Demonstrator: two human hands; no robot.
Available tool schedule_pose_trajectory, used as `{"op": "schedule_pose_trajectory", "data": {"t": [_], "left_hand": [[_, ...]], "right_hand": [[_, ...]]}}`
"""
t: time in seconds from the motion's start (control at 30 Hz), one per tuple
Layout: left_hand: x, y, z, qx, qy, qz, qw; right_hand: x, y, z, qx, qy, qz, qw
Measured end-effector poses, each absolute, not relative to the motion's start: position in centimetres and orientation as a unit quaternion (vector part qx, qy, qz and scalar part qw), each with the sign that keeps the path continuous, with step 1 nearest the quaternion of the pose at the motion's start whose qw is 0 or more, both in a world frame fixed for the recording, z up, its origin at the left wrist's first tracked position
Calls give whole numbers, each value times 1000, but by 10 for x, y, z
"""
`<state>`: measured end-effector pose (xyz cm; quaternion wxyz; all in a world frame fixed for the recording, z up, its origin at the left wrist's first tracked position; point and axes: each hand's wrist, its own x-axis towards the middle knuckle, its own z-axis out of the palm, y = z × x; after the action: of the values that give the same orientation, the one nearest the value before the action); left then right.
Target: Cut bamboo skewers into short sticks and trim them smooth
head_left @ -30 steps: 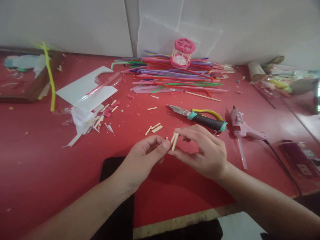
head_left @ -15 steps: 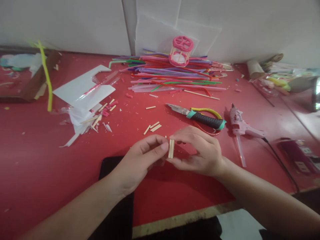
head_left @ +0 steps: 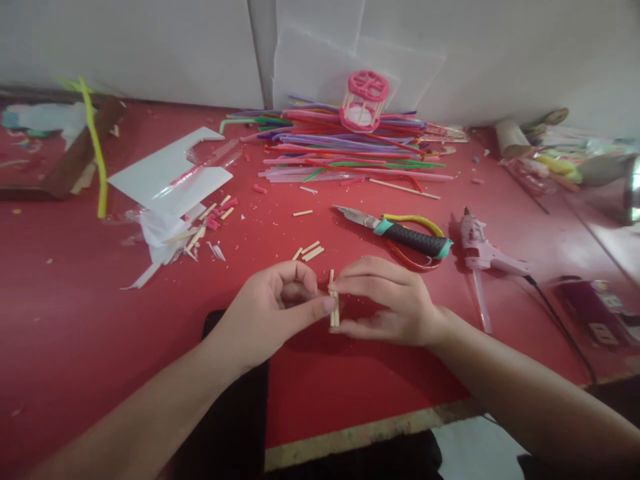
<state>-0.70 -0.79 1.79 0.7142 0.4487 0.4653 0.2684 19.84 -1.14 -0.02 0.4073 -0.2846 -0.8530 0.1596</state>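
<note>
Between my two hands, upright, are short pale wooden sticks held side by side. My left hand presses its thumb against them from the left. From the right, the fingers and thumb of my right hand pinch the sticks near their upper and lower ends. One stick stands a little higher than its neighbour. Just beyond my hands, several more cut sticks lie on the red table. A black flat object lies partly under my left forearm.
Scissors or pliers with a black grip lie beyond my right hand. A pink glue gun with its cord is at the right. Colourful pipe cleaners and a pink round-ended frame are at the back. White scraps lie left.
Both hands have shifted slightly left and down with the sticks. One stick now sticks up above the other, where their tops were about level before.
</note>
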Motion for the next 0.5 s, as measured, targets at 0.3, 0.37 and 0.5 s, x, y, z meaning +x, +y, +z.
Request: {"op": "schedule_pose_trajectory", "data": {"t": [0.3, 0.37, 0.5], "left_hand": [[-8, -11, 18, 476, 437, 312, 697], [-7, -12, 18, 474, 434, 318, 697], [-7, -11, 16, 481, 425, 329, 693]], "right_hand": [[201, -11, 0, -284, -854, 142, 411], [201, -11, 0, -285, -855, 142, 408], [200, -12, 1, -287, -862, 135, 395]]}}
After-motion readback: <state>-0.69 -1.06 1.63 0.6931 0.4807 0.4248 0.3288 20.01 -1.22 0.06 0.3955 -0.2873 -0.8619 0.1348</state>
